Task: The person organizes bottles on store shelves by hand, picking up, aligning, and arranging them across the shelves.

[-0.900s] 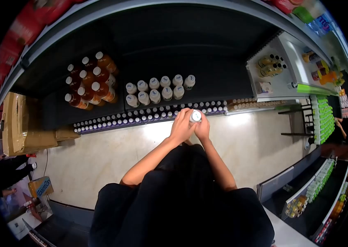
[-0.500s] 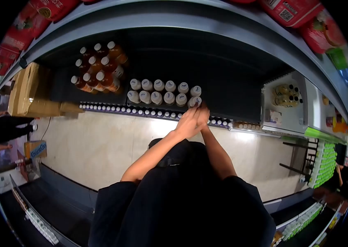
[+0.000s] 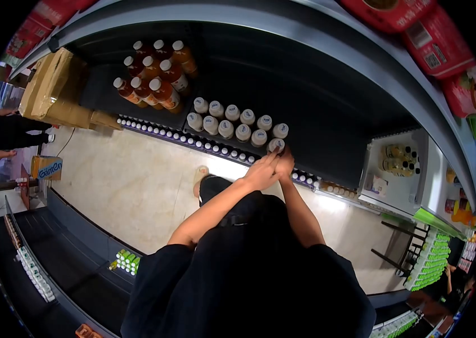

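Note:
Two rows of white-capped bottles [image 3: 242, 133] stand on the black shelf [image 3: 328, 152]. At the front right end of these rows is one bottle [image 3: 276, 145], upright on the shelf. My left hand [image 3: 261, 173] reaches to its near side, with fingertips touching it at the cap. My right hand [image 3: 285, 164] is at its right side, fingers bent around its lower part and partly hidden. The two hands touch each other. Orange drink bottles [image 3: 159, 73] with white caps stand further left on the shelf.
Small white-capped bottles [image 3: 193, 142] line a lower shelf. Cardboard boxes [image 3: 58, 90] stand at the left, a carton [image 3: 46, 168] on the floor below. A dark stool [image 3: 398, 248] and green-white bottles [image 3: 429, 262] are at the right. People are at both far sides.
The bottle held between my hands has gone from above the floor to the front row's right end. My hands moved forward with it. The view has turned and shifted.

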Demonstrator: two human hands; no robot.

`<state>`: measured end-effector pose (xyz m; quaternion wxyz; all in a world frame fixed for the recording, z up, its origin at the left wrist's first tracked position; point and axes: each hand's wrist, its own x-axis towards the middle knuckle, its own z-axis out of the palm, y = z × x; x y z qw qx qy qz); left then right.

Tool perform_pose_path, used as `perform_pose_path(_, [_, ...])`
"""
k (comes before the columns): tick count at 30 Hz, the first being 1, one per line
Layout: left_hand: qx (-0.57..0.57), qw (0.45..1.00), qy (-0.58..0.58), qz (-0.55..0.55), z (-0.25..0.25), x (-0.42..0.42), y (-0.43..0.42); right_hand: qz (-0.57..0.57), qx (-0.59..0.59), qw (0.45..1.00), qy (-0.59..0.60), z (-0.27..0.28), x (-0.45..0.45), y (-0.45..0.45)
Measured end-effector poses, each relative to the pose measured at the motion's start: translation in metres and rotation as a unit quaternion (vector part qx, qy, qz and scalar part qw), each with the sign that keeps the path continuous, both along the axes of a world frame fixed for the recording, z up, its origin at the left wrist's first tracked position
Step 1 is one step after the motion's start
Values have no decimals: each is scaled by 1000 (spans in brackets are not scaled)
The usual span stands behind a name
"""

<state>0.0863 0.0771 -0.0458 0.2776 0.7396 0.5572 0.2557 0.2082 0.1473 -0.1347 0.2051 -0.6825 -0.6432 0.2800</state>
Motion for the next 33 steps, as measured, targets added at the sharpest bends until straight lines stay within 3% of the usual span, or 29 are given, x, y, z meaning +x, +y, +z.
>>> perform_pose_path(1, [18, 1000, 0, 1, -1, -4, -2, -11, -52, 998, 16, 3, -2, 0])
perform_pose_path(4, [-26, 993, -104, 43, 6, -23, -6, -12, 10, 1000, -5, -4, -3, -7])
perform_pose_path(6, [37, 974, -174, 137, 20, -50, 5, 29, 49, 998, -27, -18, 9, 7])
perform_pose_path(7, [43, 961, -186, 200, 14, -65, 6, -15, 80, 989, -127, -23, 16, 5])
perform_pose_path(8, [53, 942, -203, 263, 8, -77, 16, -26, 140, 985, -95, 13, 23, 7])
perform_pose_path(9, [66, 915, -225, 330, 11, -93, 25, -84, 170, 981, 46, -5, 37, 22])
perform_pose_path(11, [109, 861, -224, 444, -5, -138, 21, -126, 212, 968, 46, 38, 15, 14])
perform_pose_path(12, [100, 821, -269, 494, -16, -156, 22, -132, 216, 967, 24, 62, -1, 19])
perform_pose_path(14, [-48, 708, -468, 527, -36, -189, 10, -43, 194, 976, 92, 103, -46, 25])
perform_pose_path(17, [-233, 515, -672, 478, -78, -224, 1, 122, 122, 971, 163, 145, -137, 40])
perform_pose_path(20, [-254, 495, -703, 442, -98, -239, 0, 237, 99, 963, 83, 159, -235, 38])
perform_pose_path(22, [-274, 536, -683, 413, -105, -254, 4, 314, 102, 939, -101, 148, -283, 36])
perform_pose_path(24, [-276, 417, -724, 476, -92, -243, 15, 394, 83, 880, -251, 124, -304, 40])
perform_pose_path(25, [-296, 412, -722, 471, -102, -242, 20, 393, 52, 874, -281, 120, -317, 37])
perform_pose_path(28, [-292, 422, -734, 445, -102, -255, 22, 359, 26, 881, -308, 120, -353, 27])
perform_pose_path(33, [-268, 432, -729, 458, -101, -261, 21, 418, 8, 869, -266, 115, -363, 34])
